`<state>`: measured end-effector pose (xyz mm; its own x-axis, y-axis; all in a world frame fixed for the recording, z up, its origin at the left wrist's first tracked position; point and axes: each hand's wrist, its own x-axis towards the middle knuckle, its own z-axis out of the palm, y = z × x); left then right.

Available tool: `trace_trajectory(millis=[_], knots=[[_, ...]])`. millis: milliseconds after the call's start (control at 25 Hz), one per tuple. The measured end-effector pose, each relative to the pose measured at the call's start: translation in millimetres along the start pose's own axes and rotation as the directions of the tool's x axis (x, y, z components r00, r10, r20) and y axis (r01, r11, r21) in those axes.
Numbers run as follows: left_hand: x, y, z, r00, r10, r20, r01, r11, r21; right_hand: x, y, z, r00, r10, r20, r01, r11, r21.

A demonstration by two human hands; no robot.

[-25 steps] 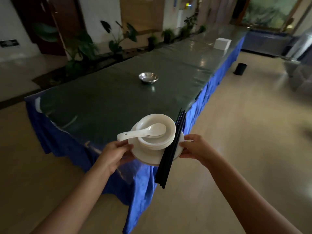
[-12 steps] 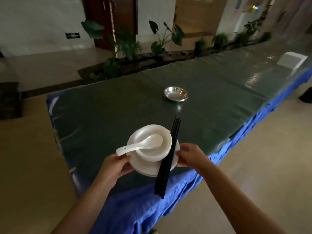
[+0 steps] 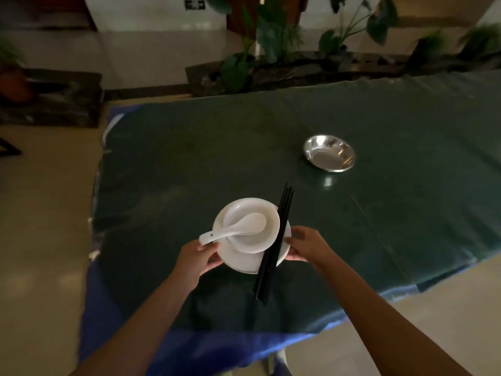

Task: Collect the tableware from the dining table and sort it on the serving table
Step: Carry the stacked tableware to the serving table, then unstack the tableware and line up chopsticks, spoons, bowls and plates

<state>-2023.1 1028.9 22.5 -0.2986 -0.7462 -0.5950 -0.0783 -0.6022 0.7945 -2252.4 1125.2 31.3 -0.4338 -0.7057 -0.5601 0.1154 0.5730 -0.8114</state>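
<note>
I hold a stack of white tableware over the near end of the serving table (image 3: 189,158), which has a dark green cover. The stack is a white plate (image 3: 245,263) with white bowls (image 3: 268,226) nested on it. A white spoon (image 3: 238,226) lies in the top bowl, its handle pointing left. Several black chopsticks (image 3: 273,248) rest across the plate's right side and stick out toward me. My left hand (image 3: 196,257) grips the plate's left rim. At the right rim, my right hand (image 3: 306,246) holds the plate.
A shiny metal bowl (image 3: 329,156) sits on the table, beyond and right of the stack. A blue skirt (image 3: 103,308) hangs over the table's near left corner. Potted plants (image 3: 273,36) and a dark planter line the far side. Pale floor lies left and right.
I have come closer and turned left, so the stack is now over the table top instead of beyond its edge. Both hands keep the same hold on the plate.
</note>
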Motion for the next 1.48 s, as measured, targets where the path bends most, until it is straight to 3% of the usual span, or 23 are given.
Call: trace_trajectory(millis=[200,520,800,960,1080,1120,1200,1320,1480], knots=[[37,-24,52,0.982,-0.027,-0.187,0.01,0.996,-0.094,79,3,-36,0.99,0.017,0.137,-0.006,0.996,-0.084],[75,-40,88,0.943,-0.065,-0.325,0.027,0.992,-0.121,149,-1,-59,0.958,0.08,0.274,-0.031,0.983,-0.181],[75,-58,90,0.948,-0.038,-0.316,0.001,0.993,-0.117,160,11,-61,0.949,0.114,0.295,-0.021,0.953,-0.301],[78,-57,87,0.95,-0.022,-0.313,0.018,1.0,-0.017,167,6,-67,0.937,0.127,0.326,0.022,0.909,-0.416],[79,-57,80,0.931,0.007,-0.366,0.067,0.98,0.189,178,-6,-80,0.925,0.117,0.363,0.129,0.8,-0.587],[76,-59,78,0.91,-0.001,-0.415,0.093,0.975,0.201,183,-9,-83,0.935,0.115,0.337,0.104,0.817,-0.568],[66,-71,83,0.879,-0.108,-0.465,0.154,0.986,0.063,191,-15,-86,0.959,0.137,0.249,-0.036,0.926,-0.375],[47,-89,111,0.906,-0.299,-0.301,0.293,0.954,-0.064,204,-27,-73,0.971,0.189,0.149,-0.178,0.98,-0.086],[34,-90,152,0.928,-0.372,0.005,0.369,0.92,-0.134,217,-39,-47,0.961,0.226,0.159,-0.213,0.972,-0.094]])
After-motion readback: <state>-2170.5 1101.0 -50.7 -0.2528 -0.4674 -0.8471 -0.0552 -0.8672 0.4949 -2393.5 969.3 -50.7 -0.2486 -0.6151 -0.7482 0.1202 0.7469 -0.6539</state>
